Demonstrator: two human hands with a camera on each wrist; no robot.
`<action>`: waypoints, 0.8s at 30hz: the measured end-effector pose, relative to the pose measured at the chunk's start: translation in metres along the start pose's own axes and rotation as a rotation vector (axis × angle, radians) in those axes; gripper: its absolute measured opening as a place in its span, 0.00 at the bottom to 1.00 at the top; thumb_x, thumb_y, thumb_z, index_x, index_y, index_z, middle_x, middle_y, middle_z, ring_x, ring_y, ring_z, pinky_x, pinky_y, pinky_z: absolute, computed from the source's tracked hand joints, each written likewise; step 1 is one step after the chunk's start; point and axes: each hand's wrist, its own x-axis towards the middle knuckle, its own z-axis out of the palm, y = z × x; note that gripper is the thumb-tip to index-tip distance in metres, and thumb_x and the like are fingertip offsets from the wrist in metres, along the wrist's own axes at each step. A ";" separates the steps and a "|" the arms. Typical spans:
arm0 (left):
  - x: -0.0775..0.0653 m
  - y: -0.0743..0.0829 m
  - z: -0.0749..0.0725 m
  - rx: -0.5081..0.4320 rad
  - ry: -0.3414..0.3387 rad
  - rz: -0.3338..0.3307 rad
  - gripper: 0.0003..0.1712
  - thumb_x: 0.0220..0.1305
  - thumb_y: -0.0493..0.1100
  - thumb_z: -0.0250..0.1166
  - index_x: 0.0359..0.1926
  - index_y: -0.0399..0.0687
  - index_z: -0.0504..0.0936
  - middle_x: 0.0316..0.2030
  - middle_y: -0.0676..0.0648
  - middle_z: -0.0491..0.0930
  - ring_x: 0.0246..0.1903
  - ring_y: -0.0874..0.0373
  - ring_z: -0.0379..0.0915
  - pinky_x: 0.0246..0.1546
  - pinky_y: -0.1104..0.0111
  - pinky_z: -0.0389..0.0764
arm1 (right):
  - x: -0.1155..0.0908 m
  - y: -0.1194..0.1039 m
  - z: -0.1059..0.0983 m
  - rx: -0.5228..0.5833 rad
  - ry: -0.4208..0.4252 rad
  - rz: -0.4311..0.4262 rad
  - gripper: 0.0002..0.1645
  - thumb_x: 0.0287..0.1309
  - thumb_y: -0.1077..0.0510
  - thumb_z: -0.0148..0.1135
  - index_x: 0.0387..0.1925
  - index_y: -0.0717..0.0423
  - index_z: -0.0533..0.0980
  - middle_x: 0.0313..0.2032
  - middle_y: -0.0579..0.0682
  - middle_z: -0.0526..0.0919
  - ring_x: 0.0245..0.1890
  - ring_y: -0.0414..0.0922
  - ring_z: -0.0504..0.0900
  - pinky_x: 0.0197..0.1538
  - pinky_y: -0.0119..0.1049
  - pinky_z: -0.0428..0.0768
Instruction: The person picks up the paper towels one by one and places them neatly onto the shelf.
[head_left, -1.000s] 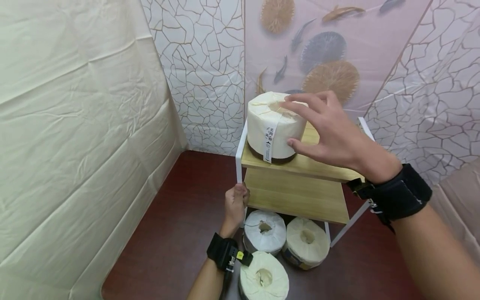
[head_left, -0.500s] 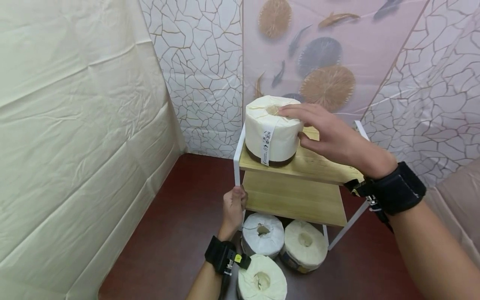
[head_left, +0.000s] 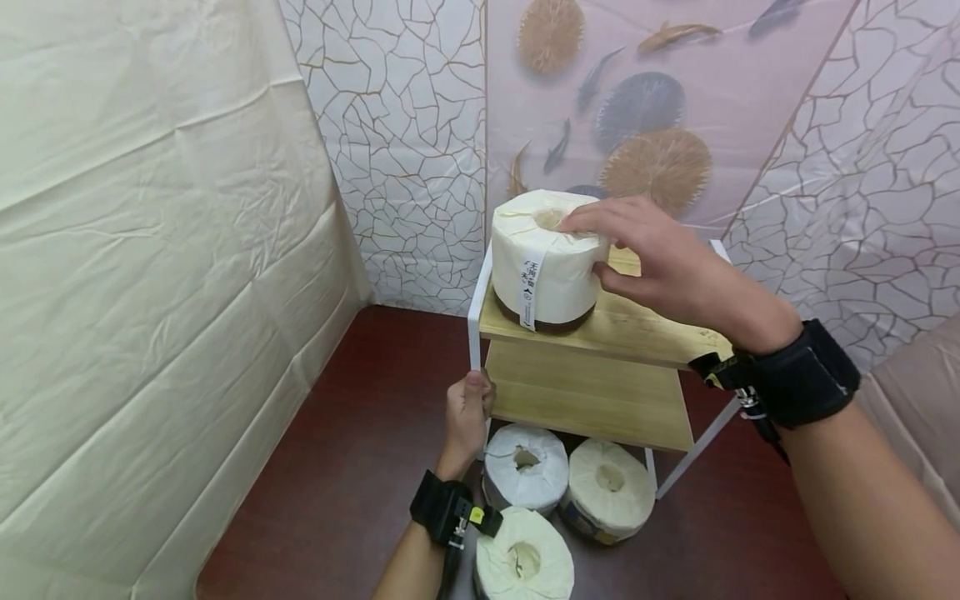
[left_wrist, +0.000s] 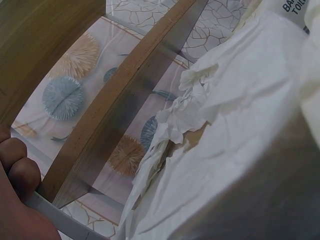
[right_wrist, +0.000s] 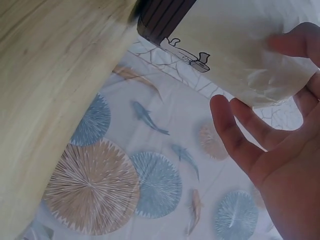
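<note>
A cream paper-wrapped toilet roll (head_left: 546,267) with a white printed strip and a dark band round its base stands upright at the left of the top wooden shelf (head_left: 652,325). My right hand (head_left: 667,267) holds its right side, fingers over the top by the centre hole and thumb against the wrapper; in the right wrist view the thumb presses the paper while other fingers (right_wrist: 235,130) are spread. My left hand (head_left: 468,408) grips the white metal post (head_left: 475,342) of the rack at its front left. In the left wrist view, curled fingers (left_wrist: 20,160) wrap the frame.
Three wrapped rolls stand on the dark red surface (head_left: 322,467): a white one (head_left: 510,479) and a cream one (head_left: 622,487) at the rack's foot, another cream one (head_left: 510,542) in front. The middle shelf (head_left: 585,392) lies below the top one. Fabric (head_left: 165,292) hangs left.
My right hand has come down onto the roll, its thumb and fingers closing against it. The roll's printed strip has turned slightly left. My left hand keeps its hold on the post.
</note>
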 end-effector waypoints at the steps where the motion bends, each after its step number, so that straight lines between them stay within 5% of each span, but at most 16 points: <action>1: 0.000 0.000 0.000 -0.002 0.001 0.001 0.41 0.84 0.67 0.38 0.20 0.40 0.58 0.12 0.53 0.54 0.12 0.68 0.49 0.14 0.71 0.50 | 0.000 -0.001 -0.001 -0.011 -0.005 0.010 0.34 0.58 0.76 0.69 0.65 0.57 0.76 0.62 0.56 0.81 0.63 0.59 0.74 0.63 0.58 0.68; 13: 0.000 0.000 0.001 -0.001 0.005 0.010 0.41 0.84 0.67 0.38 0.20 0.40 0.57 0.12 0.54 0.54 0.12 0.67 0.48 0.13 0.71 0.50 | 0.002 -0.018 -0.002 -0.191 -0.028 0.133 0.31 0.60 0.66 0.69 0.65 0.51 0.77 0.63 0.51 0.80 0.59 0.57 0.72 0.41 0.56 0.79; 24: -0.001 0.000 0.001 0.001 0.000 0.012 0.40 0.85 0.66 0.38 0.21 0.40 0.57 0.13 0.54 0.54 0.12 0.67 0.47 0.14 0.71 0.50 | 0.005 -0.026 0.000 -0.229 -0.020 0.195 0.31 0.62 0.64 0.70 0.66 0.47 0.77 0.64 0.48 0.80 0.55 0.56 0.72 0.34 0.54 0.78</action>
